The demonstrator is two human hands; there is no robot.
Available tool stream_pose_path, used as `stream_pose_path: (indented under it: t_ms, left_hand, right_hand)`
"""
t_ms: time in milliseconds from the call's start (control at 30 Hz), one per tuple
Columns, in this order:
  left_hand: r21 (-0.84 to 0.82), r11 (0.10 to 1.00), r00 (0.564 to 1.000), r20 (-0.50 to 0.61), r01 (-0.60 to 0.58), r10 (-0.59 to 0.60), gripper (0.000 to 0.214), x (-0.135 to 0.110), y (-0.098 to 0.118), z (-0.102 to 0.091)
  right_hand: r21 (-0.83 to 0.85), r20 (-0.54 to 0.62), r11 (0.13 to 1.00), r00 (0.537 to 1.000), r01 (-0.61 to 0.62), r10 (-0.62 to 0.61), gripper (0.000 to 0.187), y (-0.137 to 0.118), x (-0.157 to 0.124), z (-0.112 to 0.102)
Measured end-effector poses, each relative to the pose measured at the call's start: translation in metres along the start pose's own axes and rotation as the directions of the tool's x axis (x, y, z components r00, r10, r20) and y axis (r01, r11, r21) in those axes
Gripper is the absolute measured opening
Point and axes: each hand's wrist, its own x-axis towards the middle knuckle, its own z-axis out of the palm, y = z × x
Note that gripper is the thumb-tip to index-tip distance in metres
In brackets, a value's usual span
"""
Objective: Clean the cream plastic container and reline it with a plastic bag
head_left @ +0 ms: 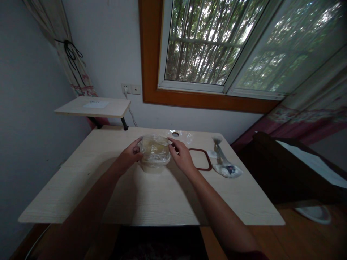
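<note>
A clear plastic container (155,153) with a wrinkled clear film over its top stands in the middle of the light wooden table (81,180). My left hand (130,155) grips its left side, fingers curled against the wall. My right hand (182,154) rests on its right edge, with fingers bent over the film at the rim. A dark red ring-shaped seal (202,160) lies flat on the table just right of my right hand.
A knotted clear bag (225,164) with something inside lies at the right of the table. A clear lid with a round hole (180,135) lies behind the container. A small raised side table (93,107) stands at the back left. A dark chair (284,169) stands on the right.
</note>
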Motion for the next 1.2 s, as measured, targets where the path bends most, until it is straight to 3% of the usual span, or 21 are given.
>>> stream_pose_path:
  t_ms: [233,467,667,967,1067,1200]
  left_hand:
    - [0.007,1.000,1.000,0.003,0.006,-0.006,0.095,0.000,0.001,0.002]
    - [-0.011,0.999,0.999,0.038,0.036,-0.036,0.096,-0.005,0.009,0.004]
    - [0.062,0.997,0.998,0.045,0.037,-0.039,0.089,-0.008,0.012,0.003]
    - [0.142,0.989,0.997,0.059,0.043,-0.052,0.088,-0.006,0.010,0.001]
    - [0.173,0.985,1.000,0.022,0.008,-0.012,0.078,-0.001,0.008,-0.001]
    - [0.355,0.933,0.991,-0.090,-0.059,0.097,0.058,0.005,0.009,-0.003]
  right_hand:
    - [0.164,-0.034,0.986,0.998,-0.038,0.045,0.024,0.003,0.012,-0.004]
    - [0.289,0.070,0.939,0.982,-0.187,0.174,0.028,0.012,0.025,-0.006]
    - [0.273,0.049,0.950,0.988,-0.151,0.144,0.025,0.017,0.027,-0.011]
    - [0.319,0.115,0.935,0.985,-0.156,0.126,0.020,0.022,0.025,-0.008]
    - [0.333,0.113,0.931,0.987,-0.148,0.116,0.020,0.025,0.024,-0.004]
    - [0.325,0.086,0.935,0.989,-0.143,0.122,0.017,0.028,0.024,-0.002]
